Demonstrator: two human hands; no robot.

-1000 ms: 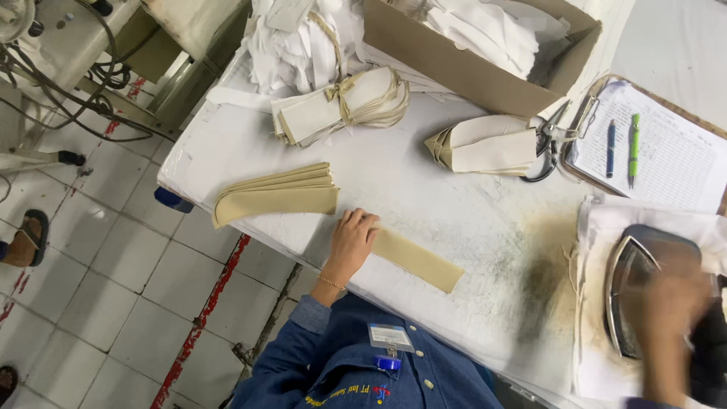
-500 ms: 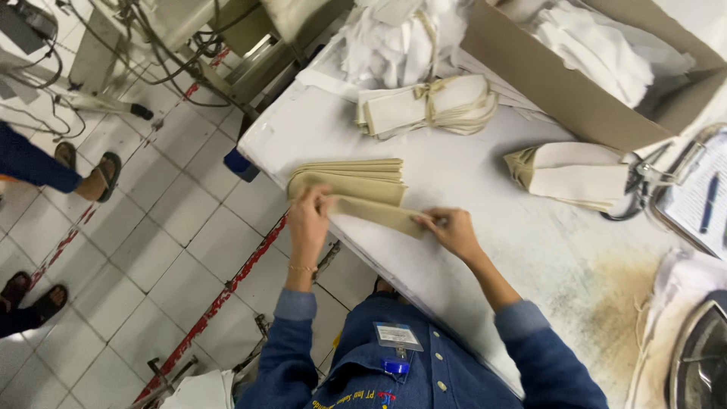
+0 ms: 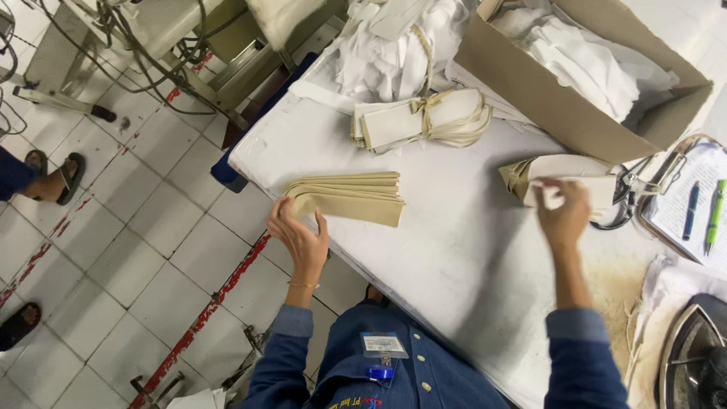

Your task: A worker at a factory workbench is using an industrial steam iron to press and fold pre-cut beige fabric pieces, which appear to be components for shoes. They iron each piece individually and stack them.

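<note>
Left hand [image 3: 299, 231] open, squaring the tan strip stack [image 3: 348, 197]; right hand [image 3: 562, 212] pinching the tied bundle [image 3: 564, 174] (next piece likely comes from there).

beige fabric strips [image 3: 350, 198], white padded table [image 3: 424, 250], brown cardboard box [image 3: 560, 91], blue denim sleeves [image 3: 583, 356], green pen [image 3: 715, 213]

cardboard box [image 3: 545, 91] of white cloth | clipboard [image 3: 693, 208] | iron [image 3: 693, 356]

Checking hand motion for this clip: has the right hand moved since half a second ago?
Yes. The right hand has left the stack of beige strips and now reaches the tied bundle beside the cardboard box; whether it touches is unclear.
</note>
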